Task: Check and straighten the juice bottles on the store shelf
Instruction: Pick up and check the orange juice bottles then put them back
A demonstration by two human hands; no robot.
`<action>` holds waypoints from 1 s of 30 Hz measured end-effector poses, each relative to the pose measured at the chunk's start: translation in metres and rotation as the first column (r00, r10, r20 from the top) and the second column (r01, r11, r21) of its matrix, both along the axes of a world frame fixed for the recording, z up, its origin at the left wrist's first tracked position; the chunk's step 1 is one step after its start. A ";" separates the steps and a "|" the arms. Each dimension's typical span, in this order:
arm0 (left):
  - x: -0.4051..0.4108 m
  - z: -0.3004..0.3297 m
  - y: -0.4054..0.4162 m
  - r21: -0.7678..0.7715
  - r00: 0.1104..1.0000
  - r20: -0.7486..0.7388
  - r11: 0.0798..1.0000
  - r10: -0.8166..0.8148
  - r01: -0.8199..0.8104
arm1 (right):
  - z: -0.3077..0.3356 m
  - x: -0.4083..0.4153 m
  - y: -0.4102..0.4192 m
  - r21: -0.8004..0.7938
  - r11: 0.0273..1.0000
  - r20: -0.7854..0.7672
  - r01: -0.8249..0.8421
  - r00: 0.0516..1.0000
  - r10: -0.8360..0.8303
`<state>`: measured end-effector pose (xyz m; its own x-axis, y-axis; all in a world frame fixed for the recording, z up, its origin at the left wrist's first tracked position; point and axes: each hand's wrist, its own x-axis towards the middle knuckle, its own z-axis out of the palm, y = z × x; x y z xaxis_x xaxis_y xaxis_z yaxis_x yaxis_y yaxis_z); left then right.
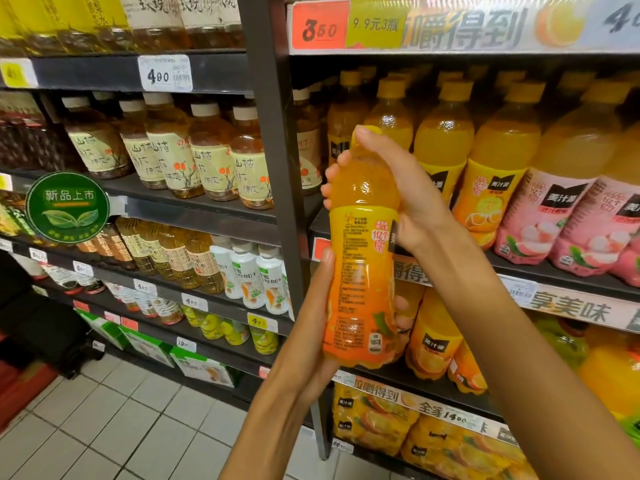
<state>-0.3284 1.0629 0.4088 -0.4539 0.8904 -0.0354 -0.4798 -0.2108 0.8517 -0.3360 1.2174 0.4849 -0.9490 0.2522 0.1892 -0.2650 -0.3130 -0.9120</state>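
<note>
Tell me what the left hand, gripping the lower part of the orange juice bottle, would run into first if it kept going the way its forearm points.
Probably the dark metal shelf upright, or the orange juice bottles shelved just right of it. The left hand points up and away, holding the orange plastic juice bottle. Depth is unclear from one view.

A round green promotional sign with white characters and a leaf motif (pixel 68 207) sticks out from the left shelving. Behind it stand amber tea bottles with cream paper labels and pale caps (pixel 211 150). One tier lower sit white plastic bottles with green-and-orange labels (pixel 258 275). A white price tag reading 400 (pixel 165 73) is clipped to a dark shelf edge. Green-and-white cartons (pixel 147 344) line the bottom tier above the pale tiled floor (pixel 114 424).
</note>
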 end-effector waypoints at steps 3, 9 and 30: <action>-0.002 0.004 -0.005 0.096 0.974 0.179 0.988 -0.137 0.121 | -0.004 -0.003 0.003 -0.098 0.995 0.106 0.012 0.994 -0.001; 0.000 0.015 -0.018 0.293 0.904 0.329 0.939 -0.275 0.179 | -0.023 -0.009 0.003 -0.282 0.956 0.263 -0.075 0.953 0.152; -0.020 -0.013 -0.020 -0.102 0.988 -0.128 0.990 0.081 -0.095 | -0.009 -0.018 -0.004 -0.051 0.998 0.093 0.048 0.995 -0.043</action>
